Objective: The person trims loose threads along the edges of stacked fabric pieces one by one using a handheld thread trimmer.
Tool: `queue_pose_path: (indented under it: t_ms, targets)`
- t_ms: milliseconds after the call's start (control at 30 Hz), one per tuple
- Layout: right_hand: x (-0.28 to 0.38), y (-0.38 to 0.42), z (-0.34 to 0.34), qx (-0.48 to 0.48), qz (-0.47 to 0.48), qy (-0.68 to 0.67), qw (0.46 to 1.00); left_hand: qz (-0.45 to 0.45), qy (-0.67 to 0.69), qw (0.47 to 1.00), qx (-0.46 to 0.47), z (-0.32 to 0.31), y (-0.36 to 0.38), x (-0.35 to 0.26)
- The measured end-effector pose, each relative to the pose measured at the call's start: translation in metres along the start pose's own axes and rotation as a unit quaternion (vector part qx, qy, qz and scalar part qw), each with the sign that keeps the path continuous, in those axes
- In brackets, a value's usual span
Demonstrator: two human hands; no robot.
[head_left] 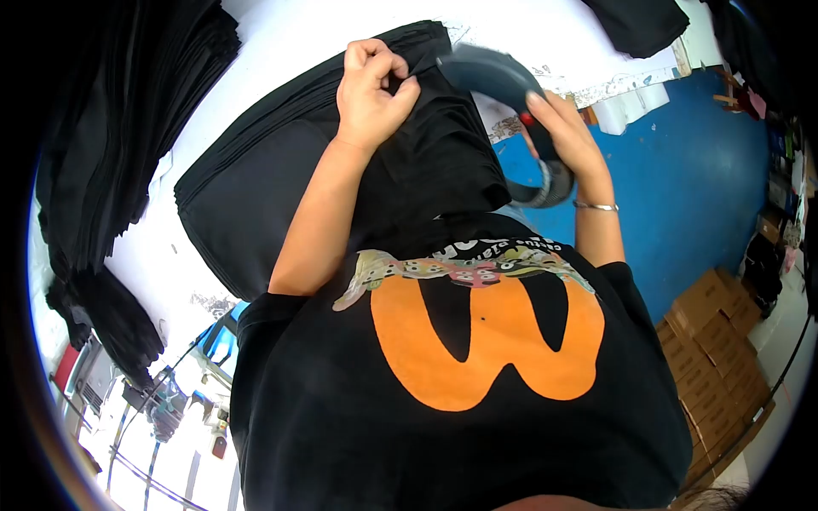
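Note:
A thick stack of folded black cloth pieces (256, 187) lies on the white table in front of me. Over its upper part my left hand (372, 92) is closed, fingers curled and thumb bent in, with a pinch of the top black cloth (434, 153) at the fingertips. My right hand (567, 136) grips a curved dark grey handheld tool (494, 75) with a red button. Its blurred tip points left, over the stack's right edge near my left hand. The tool's lower end curves down beside the stack.
More black cloth piles (136, 111) hang and lie at the left, and another black piece (639, 25) sits at the upper right. The white table (281, 43) ends at the right, above a blue floor (673, 170). Cardboard boxes (711, 341) stand at lower right.

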State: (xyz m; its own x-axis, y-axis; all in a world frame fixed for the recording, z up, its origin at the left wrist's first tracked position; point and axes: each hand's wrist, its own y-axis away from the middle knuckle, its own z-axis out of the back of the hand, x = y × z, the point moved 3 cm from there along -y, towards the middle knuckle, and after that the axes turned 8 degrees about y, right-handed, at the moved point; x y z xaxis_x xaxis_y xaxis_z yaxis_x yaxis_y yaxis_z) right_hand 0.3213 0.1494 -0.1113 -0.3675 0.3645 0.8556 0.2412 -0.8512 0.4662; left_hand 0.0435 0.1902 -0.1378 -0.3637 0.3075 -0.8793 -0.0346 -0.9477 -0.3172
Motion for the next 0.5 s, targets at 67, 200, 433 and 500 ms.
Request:
queue_pose_path:
  t_ms: [67,200,433,500]
  targets:
    - [0.016,-0.014,-0.017,-0.056,-0.004,0.01,0.998,-0.031,0.087,0.996,0.015,0.005,0.001,-0.003]
    - [0.016,-0.01,-0.005,-0.042,0.014,0.021,0.999,0.131,0.128,0.977,0.108,0.02,-0.002,0.011]
    - [0.031,-0.011,-0.014,-0.062,-0.005,0.027,0.998,-0.014,-0.068,0.997,0.021,-0.007,-0.011,0.008]
    - [0.035,-0.012,-0.016,-0.072,0.003,0.045,0.996,0.0,-0.065,0.998,-0.01,-0.005,-0.007,0.004]
